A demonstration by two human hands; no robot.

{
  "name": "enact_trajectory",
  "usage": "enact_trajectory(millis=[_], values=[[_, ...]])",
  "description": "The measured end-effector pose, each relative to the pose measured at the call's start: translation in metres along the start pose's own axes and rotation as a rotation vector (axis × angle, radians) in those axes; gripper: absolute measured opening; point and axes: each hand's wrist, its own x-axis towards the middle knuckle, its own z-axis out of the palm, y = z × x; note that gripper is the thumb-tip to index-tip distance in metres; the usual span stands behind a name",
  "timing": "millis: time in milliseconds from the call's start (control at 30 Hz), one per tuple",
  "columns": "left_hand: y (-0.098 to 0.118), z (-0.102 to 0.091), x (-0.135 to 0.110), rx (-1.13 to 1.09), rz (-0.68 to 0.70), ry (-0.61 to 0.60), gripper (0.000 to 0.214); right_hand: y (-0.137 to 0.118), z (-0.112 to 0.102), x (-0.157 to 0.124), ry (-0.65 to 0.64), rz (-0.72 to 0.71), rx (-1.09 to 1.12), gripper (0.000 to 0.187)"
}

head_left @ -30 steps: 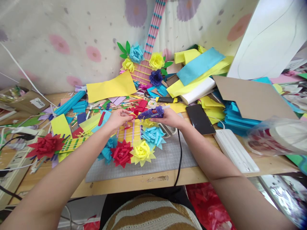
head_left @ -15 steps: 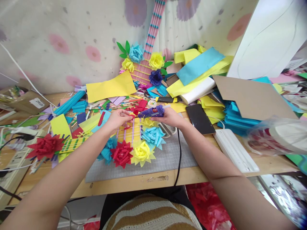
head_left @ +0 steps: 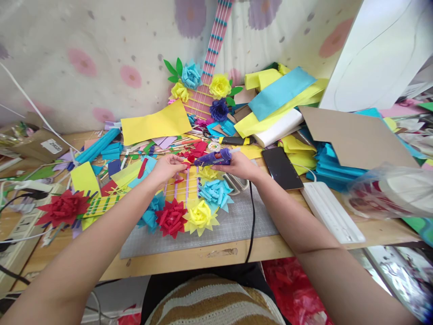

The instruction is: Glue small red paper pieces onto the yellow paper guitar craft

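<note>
My right hand [head_left: 237, 166] is wrapped round a purple glue gun [head_left: 214, 158], its nozzle pointing left toward my left hand [head_left: 168, 168]. The left fingers pinch a small red paper piece [head_left: 185, 165] close to that nozzle; whether the two touch I cannot tell. Beneath both hands lies a yellow paper guitar body [head_left: 181, 192] with purple strips and pale strings. Around its lower edge sit a red paper flower [head_left: 172, 217], a yellow paper flower [head_left: 200, 215] and blue paper flowers [head_left: 216, 194]. The guitar rests on a grey cutting mat [head_left: 233, 225].
A pink paper guitar [head_left: 214, 54] leans on the wall. Paper scraps and a yellow sheet [head_left: 155, 124] cover the back of the table. At right lie a black phone [head_left: 282, 168], a white case [head_left: 333, 212] and cardboard [head_left: 358, 137]. The gun's black cord [head_left: 252, 221] hangs over the front edge.
Almost nothing differs. Both hands, the glue gun and the red paper piece keep their places, with only a very slight shift of the whole view.
</note>
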Motion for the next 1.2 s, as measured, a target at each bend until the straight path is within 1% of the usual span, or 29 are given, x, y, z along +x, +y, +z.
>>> enact_trajectory(millis=[233, 367, 433, 567, 633, 733, 833, 933, 1000, 1033, 1100, 1200], values=[[0.0, 0.0, 0.001, 0.002, 0.007, -0.019, 0.031, 0.003, 0.001, 0.0, 0.012, 0.001, -0.039, 0.046], [0.0, -0.001, 0.0, 0.009, -0.001, -0.027, 0.032, 0.003, 0.0, 0.001, 0.024, -0.027, -0.002, 0.045], [-0.001, -0.001, 0.001, 0.007, -0.008, -0.032, 0.032, 0.002, -0.001, 0.001, 0.024, -0.02, 0.009, 0.046], [-0.003, -0.004, 0.002, -0.068, -0.009, -0.091, 0.03, 0.001, -0.002, 0.0, 0.042, 0.011, 0.019, 0.051], [-0.005, -0.006, 0.003, -0.118, -0.017, -0.121, 0.031, 0.003, -0.004, 0.0, 0.073, 0.011, 0.073, 0.054], [-0.005, -0.009, 0.004, -0.183, -0.051, -0.128, 0.038, 0.012, -0.006, 0.002, 0.16, 0.046, 0.211, 0.061], [-0.006, -0.012, 0.005, -0.254, -0.056, -0.129, 0.042, 0.03, -0.009, 0.007, 0.285, 0.188, 0.291, 0.06], [-0.009, -0.014, 0.007, -0.272, -0.028, -0.12, 0.041, 0.049, -0.008, 0.011, 0.46, 0.302, 0.263, 0.056], [-0.011, -0.016, 0.007, -0.252, 0.003, -0.123, 0.039, 0.059, -0.005, 0.011, 0.536, 0.35, 0.196, 0.055], [-0.012, -0.016, 0.007, -0.236, 0.019, -0.127, 0.038, 0.062, -0.003, 0.01, 0.531, 0.378, 0.156, 0.054], [-0.013, -0.017, 0.006, -0.197, 0.042, -0.139, 0.036, 0.069, -0.001, 0.008, 0.457, 0.42, 0.082, 0.05], [-0.014, -0.017, 0.003, -0.14, 0.055, -0.146, 0.032, 0.075, 0.001, 0.005, 0.352, 0.423, 0.019, 0.047]])
